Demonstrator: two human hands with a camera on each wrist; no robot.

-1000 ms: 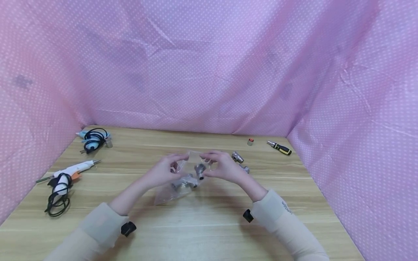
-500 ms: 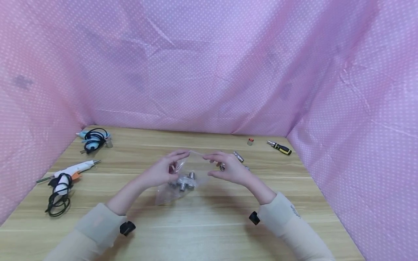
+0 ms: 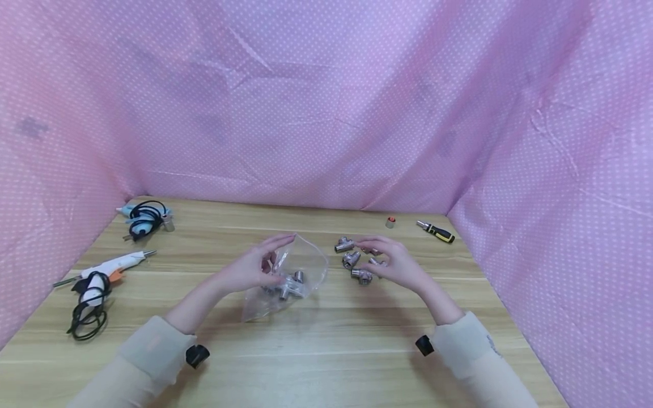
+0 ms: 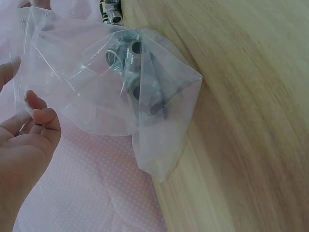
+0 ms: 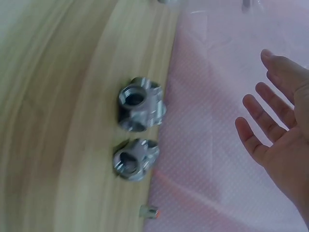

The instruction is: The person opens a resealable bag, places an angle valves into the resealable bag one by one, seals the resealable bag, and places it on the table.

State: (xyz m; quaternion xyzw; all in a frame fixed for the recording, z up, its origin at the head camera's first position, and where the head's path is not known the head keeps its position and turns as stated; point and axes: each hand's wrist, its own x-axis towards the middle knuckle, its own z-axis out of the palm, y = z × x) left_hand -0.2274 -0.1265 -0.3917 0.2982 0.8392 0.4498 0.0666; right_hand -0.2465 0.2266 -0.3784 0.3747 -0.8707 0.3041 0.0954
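Left hand [image 3: 255, 269] is pinching the clear bag [image 3: 291, 277] of fittings at counter [image 3: 326, 351] centre; right hand [image 3: 398, 266], fingers spread, is hovering over loose pipe fittings [image 3: 352, 260] just right. Keeping the mouth wide should ease loading.

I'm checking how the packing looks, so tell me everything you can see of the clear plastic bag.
The clear plastic bag is thin, glossy, creased film, see-through all over. Its mouth is up and open, pinched at the rim by the left hand; its lower end sags onto the wooden table. Several grey metal threaded fittings lie bunched at the bottom inside. The right hand is apart from it, over the loose fittings beside it.
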